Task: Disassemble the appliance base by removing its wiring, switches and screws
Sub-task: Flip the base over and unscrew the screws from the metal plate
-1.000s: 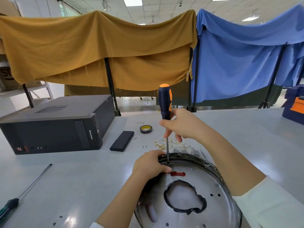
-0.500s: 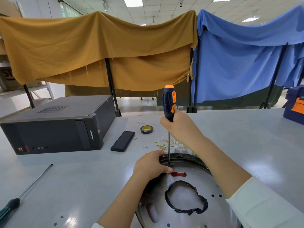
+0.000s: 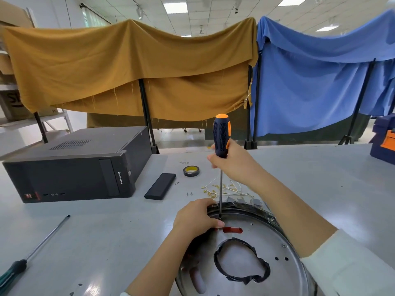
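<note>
**Screw removal at base rim**

Appliance base (image 3: 267, 238) lies flat at the table's (image 3: 106, 231) near edge. Left hand (image 3: 195, 218), fingers curled over the rim, likely braces it against torque. Right hand (image 3: 232, 165) clamps the screwdriver (image 3: 221, 135) low on the handle, shaft vertical, tip at the rim. Pulled wires (image 3: 222, 189) lie just behind.

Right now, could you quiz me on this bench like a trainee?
1. True or false: the right hand holds the orange-and-black screwdriver upright.
2. What does the left hand grip?
A) tape roll
B) rim of the round metal appliance base
C) Lenovo computer case
3. What lies unused at the table's near left?

Key: 1 true. 2 B. 3 the green-handled screwdriver.
</note>
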Demonstrator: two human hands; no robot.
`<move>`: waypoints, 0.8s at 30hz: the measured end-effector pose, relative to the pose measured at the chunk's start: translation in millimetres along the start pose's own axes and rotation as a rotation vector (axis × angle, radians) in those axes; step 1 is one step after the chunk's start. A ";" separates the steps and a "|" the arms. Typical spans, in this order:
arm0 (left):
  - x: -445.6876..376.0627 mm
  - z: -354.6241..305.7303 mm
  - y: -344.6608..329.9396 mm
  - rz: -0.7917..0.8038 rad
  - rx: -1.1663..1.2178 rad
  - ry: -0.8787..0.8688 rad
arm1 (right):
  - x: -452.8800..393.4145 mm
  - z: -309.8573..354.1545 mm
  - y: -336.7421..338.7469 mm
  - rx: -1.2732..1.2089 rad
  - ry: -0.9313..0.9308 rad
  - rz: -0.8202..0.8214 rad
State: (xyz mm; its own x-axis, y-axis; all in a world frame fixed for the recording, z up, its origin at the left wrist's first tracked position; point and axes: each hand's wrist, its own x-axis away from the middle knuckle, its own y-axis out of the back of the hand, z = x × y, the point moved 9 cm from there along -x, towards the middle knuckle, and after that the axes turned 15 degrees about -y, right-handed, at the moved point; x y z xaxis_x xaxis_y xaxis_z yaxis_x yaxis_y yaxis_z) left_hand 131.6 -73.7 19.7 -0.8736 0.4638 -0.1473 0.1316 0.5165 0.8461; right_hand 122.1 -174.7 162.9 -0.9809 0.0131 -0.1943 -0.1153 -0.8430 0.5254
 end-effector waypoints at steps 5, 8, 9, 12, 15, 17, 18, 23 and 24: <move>1.0 -0.8 0.5 0.000 -0.005 -0.006 | 5.9 -6.5 -10.3 -0.466 -0.079 -0.135; 1.1 -1.2 1.6 -0.009 -0.014 -0.006 | -1.7 -13.7 -2.1 -0.618 -0.158 -0.125; 0.8 -1.0 2.0 -0.014 -0.011 -0.006 | -5.4 -9.7 -7.9 -0.619 -0.145 0.013; 0.3 -1.8 1.9 -0.019 -0.003 -0.014 | 1.9 7.7 -32.3 -0.547 -0.055 0.508; -0.1 -1.1 0.8 -0.016 -0.003 -0.011 | 1.4 4.7 -27.7 -0.471 -0.056 0.402; 0.4 0.4 0.4 -0.013 0.000 -0.001 | 2.0 1.6 -10.2 -0.374 -0.046 0.074; 0.5 1.0 -0.1 -0.009 0.000 0.004 | 4.4 -1.3 1.1 -0.376 -0.040 -0.096; 1.1 0.3 -1.0 0.008 -0.010 0.014 | 4.1 -9.8 12.3 -0.637 -0.109 -0.256; 0.9 -0.5 -0.7 0.009 -0.013 0.013 | 0.1 -9.8 10.6 -0.657 -0.134 -0.213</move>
State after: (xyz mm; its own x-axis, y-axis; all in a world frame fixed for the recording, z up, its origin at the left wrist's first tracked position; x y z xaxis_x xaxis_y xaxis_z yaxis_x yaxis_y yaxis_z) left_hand 130.5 -73.9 19.2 -0.8786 0.4586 -0.1333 0.1333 0.5034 0.8537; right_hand 122.3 -188.9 160.3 -0.9631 0.2448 -0.1118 -0.2301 -0.9644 -0.1302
